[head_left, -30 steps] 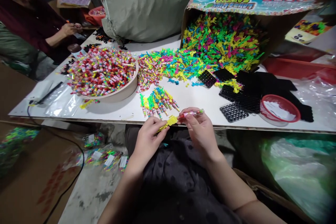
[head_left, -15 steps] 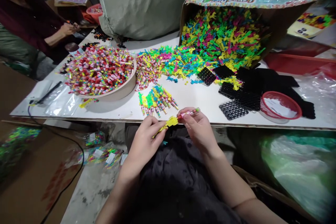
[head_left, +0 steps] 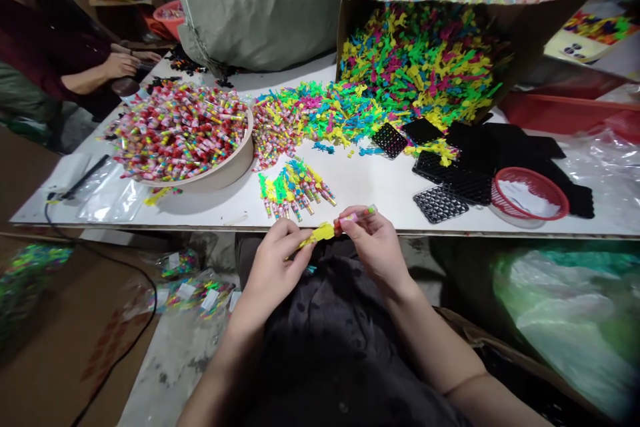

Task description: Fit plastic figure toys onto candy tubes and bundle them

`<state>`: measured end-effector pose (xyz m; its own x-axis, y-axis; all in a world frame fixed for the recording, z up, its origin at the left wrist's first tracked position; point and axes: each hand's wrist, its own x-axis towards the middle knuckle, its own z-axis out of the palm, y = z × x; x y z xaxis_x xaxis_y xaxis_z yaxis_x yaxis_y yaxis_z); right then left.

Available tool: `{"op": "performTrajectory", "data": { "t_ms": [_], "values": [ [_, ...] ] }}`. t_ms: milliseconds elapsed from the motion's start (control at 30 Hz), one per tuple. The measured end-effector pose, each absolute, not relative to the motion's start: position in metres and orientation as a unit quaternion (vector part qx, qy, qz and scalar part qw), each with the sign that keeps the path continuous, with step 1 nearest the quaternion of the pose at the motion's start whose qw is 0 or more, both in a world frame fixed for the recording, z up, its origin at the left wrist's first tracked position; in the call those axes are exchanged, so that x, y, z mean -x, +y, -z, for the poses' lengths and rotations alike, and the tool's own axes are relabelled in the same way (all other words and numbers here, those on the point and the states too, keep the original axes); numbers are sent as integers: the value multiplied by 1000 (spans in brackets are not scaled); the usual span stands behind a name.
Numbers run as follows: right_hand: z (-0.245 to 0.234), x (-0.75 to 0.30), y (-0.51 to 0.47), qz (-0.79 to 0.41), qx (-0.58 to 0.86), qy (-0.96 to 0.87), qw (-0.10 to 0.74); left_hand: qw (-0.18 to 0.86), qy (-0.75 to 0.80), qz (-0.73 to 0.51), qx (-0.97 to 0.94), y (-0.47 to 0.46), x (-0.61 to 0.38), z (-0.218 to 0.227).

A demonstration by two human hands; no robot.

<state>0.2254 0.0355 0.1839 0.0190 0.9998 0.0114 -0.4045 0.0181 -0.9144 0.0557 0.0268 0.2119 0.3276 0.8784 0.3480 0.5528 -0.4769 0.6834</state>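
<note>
My left hand point(head_left: 279, 260) pinches a yellow plastic toy figure point(head_left: 324, 231) in front of the table edge. In my right hand point(head_left: 375, 243) is a small tube of coloured candy point(head_left: 350, 218) with a red end, held between thumb and fingers. The tube's red end meets the figure's right end; whether they are joined I cannot tell. Just beyond the hands lies a fanned row of candy tubes with figures point(head_left: 296, 190) on them. A heaped cream tub of candy tubes point(head_left: 235, 170) stands to the left, with loose toy figures point(head_left: 340, 117) piled behind.
A cardboard box point(head_left: 525, 47) lies on its side, spilling figures. Black textured sheets point(head_left: 480, 153) and a red basket point(head_left: 533, 193) with white papers are at right. Clear bags point(head_left: 110, 197) lie at left. A large grey-green sack point(head_left: 265, 7) stands behind; a co-worker point(head_left: 55, 47) sits far left.
The view has shifted slightly. My hands keep the figure and candy tube end to end, almost unmoved. The co-worker's hands have shifted at the far left.
</note>
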Motion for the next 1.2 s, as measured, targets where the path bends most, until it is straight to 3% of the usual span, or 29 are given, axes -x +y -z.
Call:
{"op": "performTrajectory", "data": {
  "t_ms": [233, 667, 867, 1033, 1200],
  "values": [
    [-184, -224, 35, -574, 403, -398, 592, 273, 464, -381, -752, 28, -58, -203],
    [-184, -225, 35, -575, 421, -393, 581, 256, 458, -378, -763, 29, -61, -199],
    [-168, -240, 57, -567, 446, -420, 551, 305, 456, -300, -780, 48, -51, -190],
    [-128, -277, 94, -458, 506, -425, 595, 221, 533, -340, -743, 84, -12, -154],
    [-82, -290, 123, -300, 583, -585, 477, 176, 613, -383, -669, 127, 20, -96]
  ]
}}
